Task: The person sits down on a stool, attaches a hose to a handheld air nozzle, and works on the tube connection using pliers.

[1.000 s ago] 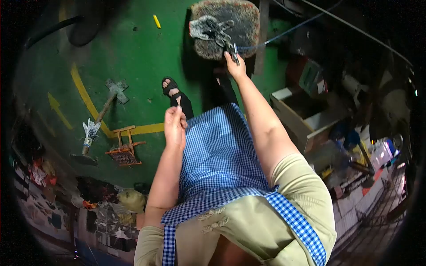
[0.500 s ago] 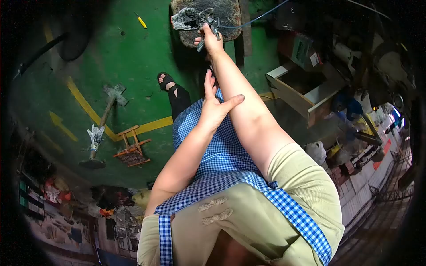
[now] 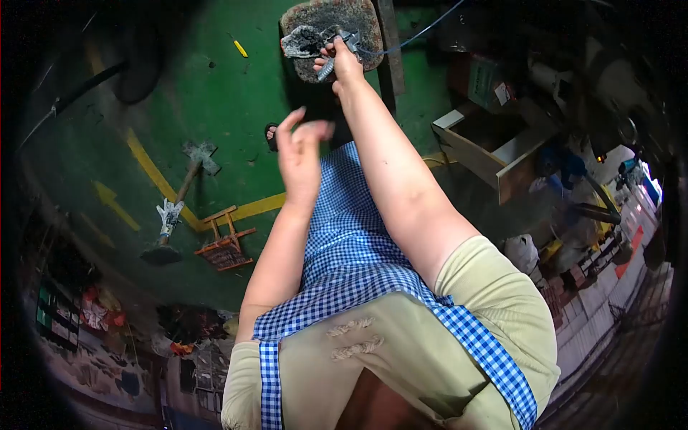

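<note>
My right hand (image 3: 347, 66) reaches out over a worn, speckled stool seat (image 3: 358, 18) at the top of the view. Its fingers are closed round a metal air gun (image 3: 327, 69), whose ridged grey handle sticks out below them. A thin blue hose (image 3: 416, 36) runs from the gun to the upper right. Beside the gun, on the seat, lies a dirty grey-white work glove (image 3: 297, 41). My left hand (image 3: 299, 158) hangs in the air left of my right forearm, touching nothing. Its fingers are apart and slightly bent, partly blurred.
On the green floor lie a yellow-handled knife or cutter (image 3: 241, 49) and a small wooden stool (image 3: 226, 244). A post stand with a cross-shaped end (image 3: 201, 158) is at left, a glove on it. An open wooden box (image 3: 469, 147) stands at right.
My left hand has come off my right forearm and moved left. My right hand stays at the stool with the air gun, its wrist slightly turned. The view has shifted a little.
</note>
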Action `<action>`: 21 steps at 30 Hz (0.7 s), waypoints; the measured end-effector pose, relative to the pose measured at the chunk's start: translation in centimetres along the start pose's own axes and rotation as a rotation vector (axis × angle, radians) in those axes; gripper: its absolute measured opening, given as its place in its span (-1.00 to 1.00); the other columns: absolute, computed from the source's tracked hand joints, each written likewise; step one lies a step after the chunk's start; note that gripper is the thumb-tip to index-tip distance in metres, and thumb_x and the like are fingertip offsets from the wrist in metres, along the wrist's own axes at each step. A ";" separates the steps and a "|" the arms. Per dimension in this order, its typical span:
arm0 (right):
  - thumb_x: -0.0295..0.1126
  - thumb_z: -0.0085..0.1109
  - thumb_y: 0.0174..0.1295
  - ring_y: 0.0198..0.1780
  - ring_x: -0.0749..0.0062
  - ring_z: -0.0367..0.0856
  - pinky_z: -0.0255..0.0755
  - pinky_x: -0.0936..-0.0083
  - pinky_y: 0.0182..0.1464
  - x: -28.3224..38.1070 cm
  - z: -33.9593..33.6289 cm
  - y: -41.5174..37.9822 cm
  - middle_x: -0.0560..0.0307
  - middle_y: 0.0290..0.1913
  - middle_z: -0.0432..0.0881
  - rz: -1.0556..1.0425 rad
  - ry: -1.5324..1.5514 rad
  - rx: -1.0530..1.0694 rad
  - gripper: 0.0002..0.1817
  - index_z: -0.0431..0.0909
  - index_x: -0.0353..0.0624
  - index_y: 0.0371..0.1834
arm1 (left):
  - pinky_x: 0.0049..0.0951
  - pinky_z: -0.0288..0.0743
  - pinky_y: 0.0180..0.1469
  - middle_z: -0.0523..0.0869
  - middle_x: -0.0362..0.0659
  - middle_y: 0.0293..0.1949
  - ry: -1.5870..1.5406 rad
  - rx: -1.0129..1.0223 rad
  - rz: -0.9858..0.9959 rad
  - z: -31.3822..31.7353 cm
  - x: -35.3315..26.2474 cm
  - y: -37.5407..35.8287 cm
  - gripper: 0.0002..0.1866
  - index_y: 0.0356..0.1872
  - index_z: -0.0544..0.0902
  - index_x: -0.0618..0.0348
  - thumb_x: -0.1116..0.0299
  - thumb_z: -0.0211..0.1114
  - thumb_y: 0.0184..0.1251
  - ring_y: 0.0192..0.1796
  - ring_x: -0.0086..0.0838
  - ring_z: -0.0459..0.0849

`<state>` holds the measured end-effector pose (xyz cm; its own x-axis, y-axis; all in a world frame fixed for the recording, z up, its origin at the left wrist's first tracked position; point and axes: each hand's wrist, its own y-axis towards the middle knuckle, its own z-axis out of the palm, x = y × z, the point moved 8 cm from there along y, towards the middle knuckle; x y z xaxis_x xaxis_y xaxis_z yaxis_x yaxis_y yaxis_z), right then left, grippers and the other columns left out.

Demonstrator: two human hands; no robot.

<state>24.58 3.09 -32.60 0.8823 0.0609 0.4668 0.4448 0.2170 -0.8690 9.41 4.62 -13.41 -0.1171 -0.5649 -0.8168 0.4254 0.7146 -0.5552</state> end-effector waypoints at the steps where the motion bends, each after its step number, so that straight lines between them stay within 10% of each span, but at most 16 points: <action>1: -0.03 -0.04 0.39 -0.52 0.34 0.56 0.55 0.40 -0.49 -0.1 0.3 -0.3 0.14 -0.37 0.54 -0.006 0.016 0.026 -0.64 0.48 -0.11 -0.32 | -0.33 0.40 0.18 0.58 -0.06 -0.04 0.253 0.070 0.258 2.3 -3.1 0.1 -0.62 0.19 0.38 0.24 0.40 0.13 0.39 0.07 -0.36 0.53; 6: -0.14 0.05 0.35 -0.67 0.31 0.54 0.48 0.42 -0.65 -0.3 2.7 -5.0 0.06 -0.51 0.53 -0.119 -0.198 0.018 -0.62 0.50 -0.33 -0.30 | -0.07 -0.05 0.47 0.36 -0.09 0.32 0.766 0.483 0.771 14.5 -9.3 -3.6 -0.22 0.43 0.20 0.02 -0.01 0.26 0.22 0.42 -0.19 0.25; 12: -0.09 -0.04 0.39 -0.54 0.28 0.59 0.58 0.36 -0.57 0.4 3.8 -6.9 0.09 -0.41 0.53 -0.010 -0.258 -0.004 -0.63 0.45 -0.22 -0.30 | -0.12 0.05 0.44 0.41 0.01 0.28 -0.069 0.783 0.420 19.2 -12.1 -10.0 -0.19 0.50 -0.07 0.01 -0.15 0.00 0.40 0.37 -0.09 0.31; 21: -0.06 -0.07 0.41 -0.48 0.24 0.58 0.61 0.29 -0.50 -1.6 2.7 -4.8 0.10 -0.39 0.51 0.032 -0.085 0.130 -0.64 0.40 -0.15 -0.33 | -0.03 0.15 0.37 0.65 -0.10 -0.08 0.258 0.392 0.779 15.8 -15.7 -8.1 -0.43 0.30 0.30 0.09 0.26 0.26 0.29 0.07 -0.17 0.58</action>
<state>20.59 4.58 -28.72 0.8770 0.1511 0.4560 0.3878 0.3376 -0.8577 21.95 1.19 6.44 0.1547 0.1630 -0.9744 0.7376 0.6371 0.2237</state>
